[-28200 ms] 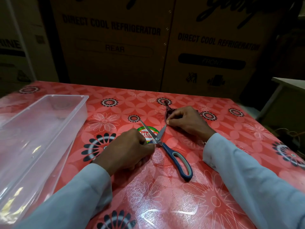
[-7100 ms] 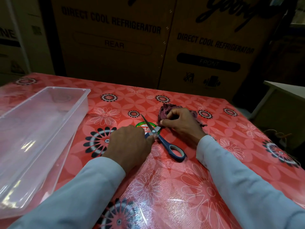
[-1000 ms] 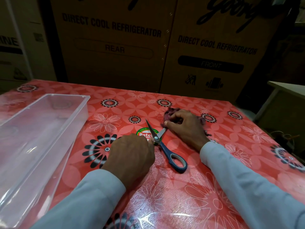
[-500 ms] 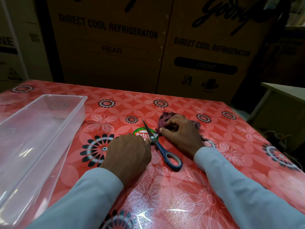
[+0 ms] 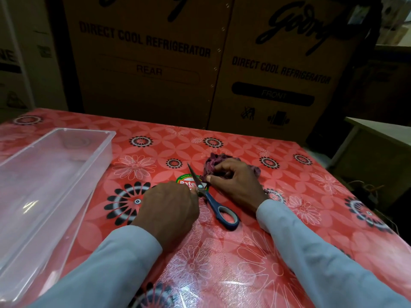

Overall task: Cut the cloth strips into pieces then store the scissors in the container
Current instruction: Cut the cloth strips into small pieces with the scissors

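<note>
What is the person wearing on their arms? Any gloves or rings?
Both arms wear long, plain pale grey-blue sleeves, the left sleeve and the right sleeve, reaching the wrists. The left hand and right hand are bare: no gloves, and no rings show.

Dim room, light low and warm. Straight ahead stand two tall brown cardboard boxes [image 5: 273, 70] side by side, both printed "DIRECT COOL REFRIGERATOR", the left one marked "REAR", the right one "FRONT" with a script logo above. Further cartons [image 5: 20, 52] sit at the far left, lettering cut off by the edge. In front spreads the table [image 5: 222, 270], covered in a glossy red oilcloth with white and black flower rosettes, catching glare near the bottom. Off to the right, a pale side table [image 5: 382, 130] sits in shadow, with tangled wires [image 5: 367, 190] beneath it.
</note>
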